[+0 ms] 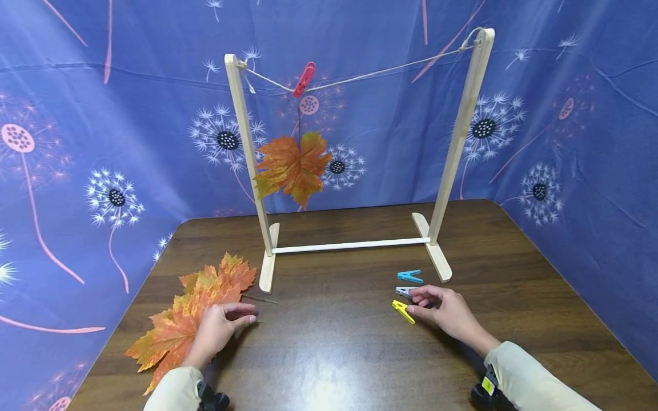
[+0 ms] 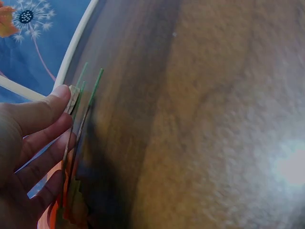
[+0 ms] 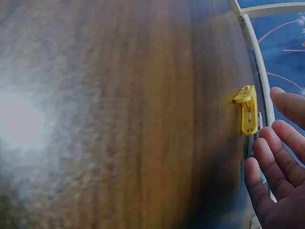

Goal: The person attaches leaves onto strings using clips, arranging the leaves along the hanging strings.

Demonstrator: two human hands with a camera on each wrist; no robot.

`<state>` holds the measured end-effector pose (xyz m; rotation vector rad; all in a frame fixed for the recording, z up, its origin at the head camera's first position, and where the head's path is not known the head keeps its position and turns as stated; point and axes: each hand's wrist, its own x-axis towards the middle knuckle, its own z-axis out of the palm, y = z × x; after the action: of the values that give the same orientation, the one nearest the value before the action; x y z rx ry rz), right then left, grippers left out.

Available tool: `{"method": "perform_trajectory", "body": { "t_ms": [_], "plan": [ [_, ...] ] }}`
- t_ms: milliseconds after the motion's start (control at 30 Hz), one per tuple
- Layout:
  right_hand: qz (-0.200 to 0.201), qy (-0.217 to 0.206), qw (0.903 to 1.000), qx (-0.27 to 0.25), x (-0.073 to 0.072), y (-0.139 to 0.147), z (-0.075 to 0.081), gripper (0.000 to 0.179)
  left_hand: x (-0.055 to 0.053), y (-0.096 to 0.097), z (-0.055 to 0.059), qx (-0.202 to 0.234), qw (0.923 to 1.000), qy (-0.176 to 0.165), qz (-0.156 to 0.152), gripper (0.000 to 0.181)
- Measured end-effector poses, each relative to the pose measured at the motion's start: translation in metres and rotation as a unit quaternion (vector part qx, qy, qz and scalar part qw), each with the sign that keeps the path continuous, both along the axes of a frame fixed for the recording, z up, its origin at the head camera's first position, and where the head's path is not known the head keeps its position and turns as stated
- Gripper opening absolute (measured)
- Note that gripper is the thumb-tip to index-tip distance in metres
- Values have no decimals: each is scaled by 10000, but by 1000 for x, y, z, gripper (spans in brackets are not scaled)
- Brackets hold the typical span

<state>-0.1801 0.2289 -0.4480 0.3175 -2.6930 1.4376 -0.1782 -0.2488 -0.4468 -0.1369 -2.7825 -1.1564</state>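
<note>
In the head view, my left hand (image 1: 220,331) reaches over a pile of orange and yellow artificial maple leaves (image 1: 177,319) at the table's left. Its thumb and fingers stand apart beside the thin green stems (image 2: 95,86), seen close up in the left wrist view. My right hand (image 1: 448,311) is low over the table, fingers loosely spread, the thumb near a yellow clothespin (image 1: 403,312). A grey clothespin (image 1: 404,291) lies partly hidden by the fingertips, and a blue clothespin (image 1: 409,276) lies just behind it.
A wooden rack (image 1: 465,125) with a sagging string (image 1: 385,73) stands at the table's back. From the string a red clothespin (image 1: 304,80) holds one maple leaf (image 1: 294,168) by its stem. Blue dandelion-print cloth (image 1: 390,137) surrounds the brown table (image 1: 329,331).
</note>
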Motion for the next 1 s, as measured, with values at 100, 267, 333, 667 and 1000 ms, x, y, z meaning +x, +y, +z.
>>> {"method": "perform_trajectory", "body": {
  "t_ms": [100, 267, 333, 667, 1000],
  "plan": [
    [-11, 5, 9999, 124, 0, 0, -3, 28, 1, -1, -2, -219, 9996, 152, -80, 13],
    [7, 225, 9995, 231, 1, -3, -6, 26, 3, -2, -3, -640, 9969, 397, -238, 13],
    [48, 348, 9989, 295, 1, -4, -6, 25, 3, -2, -3, -799, 9951, 484, -326, 12],
    [64, 723, 9932, 912, 4, -6, -6, 27, 2, -2, -4, -1124, 9898, 674, -556, 13],
    [31, 759, 9846, 1577, 7, -9, -4, 31, 1, -1, -4, -1276, 9858, 823, -714, 14]
  ]
}}
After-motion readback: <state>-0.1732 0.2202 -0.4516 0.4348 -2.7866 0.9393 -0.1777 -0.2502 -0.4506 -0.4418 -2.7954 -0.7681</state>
